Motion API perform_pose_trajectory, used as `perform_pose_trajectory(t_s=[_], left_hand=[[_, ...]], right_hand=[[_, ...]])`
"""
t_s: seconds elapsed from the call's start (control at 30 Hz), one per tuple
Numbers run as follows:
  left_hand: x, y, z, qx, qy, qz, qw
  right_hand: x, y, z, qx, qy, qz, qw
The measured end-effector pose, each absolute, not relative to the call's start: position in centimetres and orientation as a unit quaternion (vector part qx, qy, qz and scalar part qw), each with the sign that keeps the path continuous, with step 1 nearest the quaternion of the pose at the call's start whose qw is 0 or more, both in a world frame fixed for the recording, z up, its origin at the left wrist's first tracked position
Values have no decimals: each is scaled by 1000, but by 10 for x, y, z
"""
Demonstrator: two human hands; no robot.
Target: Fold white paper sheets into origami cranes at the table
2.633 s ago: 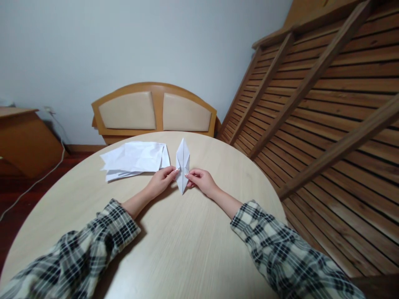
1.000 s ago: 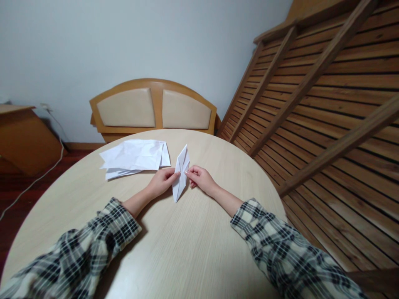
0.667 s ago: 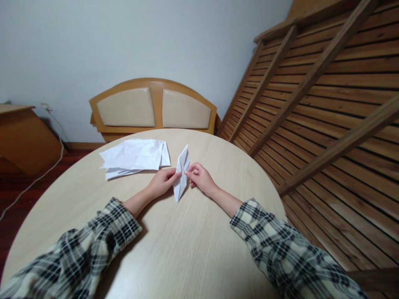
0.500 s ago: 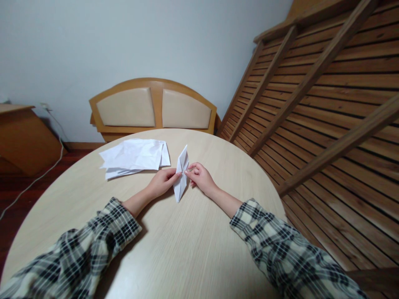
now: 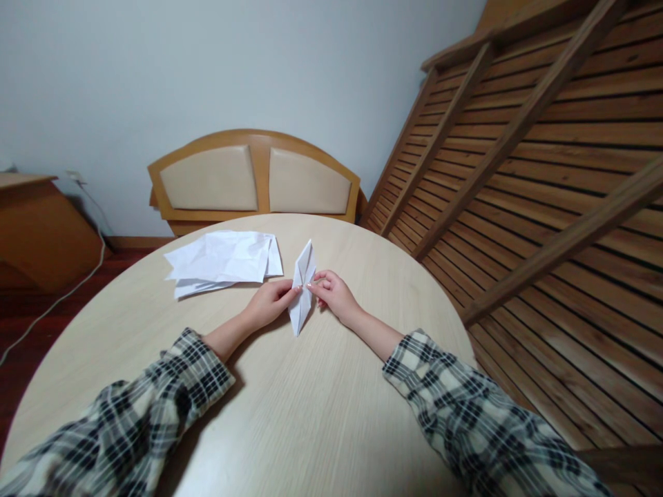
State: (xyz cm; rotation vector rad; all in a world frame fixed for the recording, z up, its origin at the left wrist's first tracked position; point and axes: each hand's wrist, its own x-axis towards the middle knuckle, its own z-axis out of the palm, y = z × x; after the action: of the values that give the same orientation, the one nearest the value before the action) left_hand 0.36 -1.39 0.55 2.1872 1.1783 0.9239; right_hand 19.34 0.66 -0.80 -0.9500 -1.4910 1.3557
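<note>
A folded white paper (image 5: 302,309), long and pointed at both ends, is held between my hands over the table. My left hand (image 5: 269,302) pinches its left side near the middle, thumb on top. My right hand (image 5: 334,295) grips the right side, with thumb and index finger pressed at the paper's centre. Creases and layered flaps run along the paper toward its two tips. The fingers beneath the paper are partly hidden.
Several white paper sheets (image 5: 222,257) lie in a loose stack left of my hands on the round wooden table (image 5: 321,414). Behind the table stands a padded headboard (image 5: 264,172). Slatted wooden boards (image 5: 518,207) lean at the right. A white cable (image 5: 62,297) hangs at the left.
The right flap of the folded paper has spread slightly to the right at its upper part. Both hands keep almost the same place and grip.
</note>
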Motion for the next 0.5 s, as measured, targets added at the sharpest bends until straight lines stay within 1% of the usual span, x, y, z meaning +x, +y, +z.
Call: perform_pose_trajectory(t_s=[0.23, 0.5], left_hand=[[4, -13, 4, 796, 443, 345, 227], [4, -15, 4, 782, 478, 354, 187]], right_hand=[[191, 4, -11, -356, -639, 535, 423], [188, -5, -7, -366, -677, 506, 389]])
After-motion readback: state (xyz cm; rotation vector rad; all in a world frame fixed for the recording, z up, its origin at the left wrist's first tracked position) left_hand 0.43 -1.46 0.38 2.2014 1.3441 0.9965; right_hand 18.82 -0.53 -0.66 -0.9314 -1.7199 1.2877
